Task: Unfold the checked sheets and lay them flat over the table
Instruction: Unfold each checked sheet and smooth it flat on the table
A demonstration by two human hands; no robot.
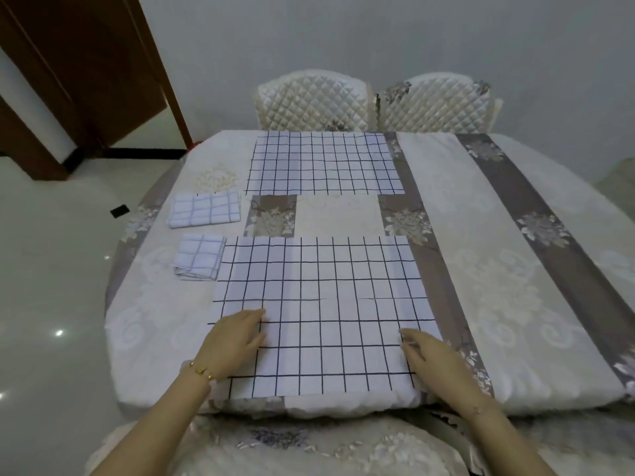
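Our left hand (237,333) and right hand (426,353), grips wide and seemingly flat on the lower-centre white black-gridded cloth sheet (319,304), could rumple it by pushing unevenly.

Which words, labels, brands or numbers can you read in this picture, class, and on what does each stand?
None can be read.
The two unfolded sheets and two folded sheets show only grid lines; the tablecloth shows only flowers.
The small dark thing on the floor is too small to tell.
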